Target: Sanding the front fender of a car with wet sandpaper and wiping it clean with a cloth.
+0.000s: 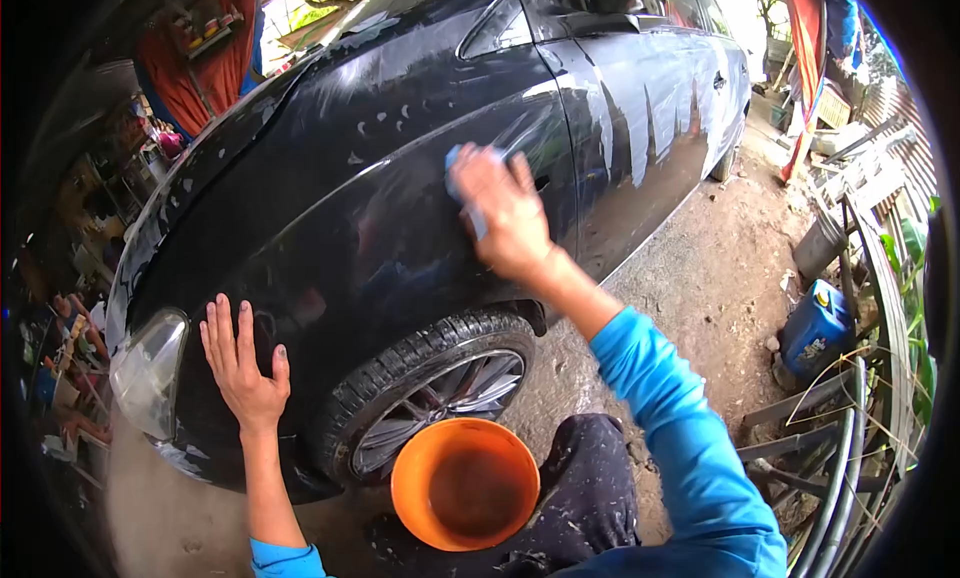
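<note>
A dark car with a patchy, scuffed finish fills the middle, its front fender [330,228] facing me. Flat on that fender, close to the headlight [150,373], rests my left hand [240,368] with its fingers stretched out and nothing in it. My right hand [508,223] presses a small bluish pad [453,173] against the fender panel above the wheel, near the front door seam. Motion blurs this hand, and its palm hides most of the pad. Below, the front wheel [440,398] stands partly behind an orange bucket [408,493] holding murky liquid, close to my knee.
To the right, a blue jerrycan [815,328] and a grey bucket [822,248] stand on the dirt ground. Bent metal pipes [845,478] lie at the lower right. Cluttered items line the far left, below a red curtain [190,68].
</note>
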### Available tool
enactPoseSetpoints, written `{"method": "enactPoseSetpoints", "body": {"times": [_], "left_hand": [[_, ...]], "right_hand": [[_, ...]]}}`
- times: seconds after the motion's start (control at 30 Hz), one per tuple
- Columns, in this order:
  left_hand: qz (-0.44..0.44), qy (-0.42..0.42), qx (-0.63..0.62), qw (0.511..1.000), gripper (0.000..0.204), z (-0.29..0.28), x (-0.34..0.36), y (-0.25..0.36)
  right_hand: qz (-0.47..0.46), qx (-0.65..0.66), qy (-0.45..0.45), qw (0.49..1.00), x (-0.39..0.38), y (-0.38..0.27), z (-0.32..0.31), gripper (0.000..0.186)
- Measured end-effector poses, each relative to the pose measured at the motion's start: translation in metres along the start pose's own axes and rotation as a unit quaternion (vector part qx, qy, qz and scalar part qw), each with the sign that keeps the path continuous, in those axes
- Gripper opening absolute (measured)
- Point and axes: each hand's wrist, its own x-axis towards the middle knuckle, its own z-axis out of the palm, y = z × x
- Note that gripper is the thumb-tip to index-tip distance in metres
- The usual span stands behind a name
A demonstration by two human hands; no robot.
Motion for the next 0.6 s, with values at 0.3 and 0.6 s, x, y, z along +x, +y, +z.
{"method": "enactPoseSetpoints", "body": {"times": [0.3, 0.6], "left_hand": [[-0.008, -0.004, 0.033, 0.999, 0.059, -0.010, -0.003, -0.007], [-0.021, 0.006, 0.009, 1.000, 0.060, -0.005, -0.001, 0.000]], "right_hand": [[0.066, 0.083, 0.058, 0.993, -0.006, -0.031, 0.023, 0.059], [0.133, 0.069, 0.125, 0.981, 0.028, -0.030, 0.034, 0.062]]}}
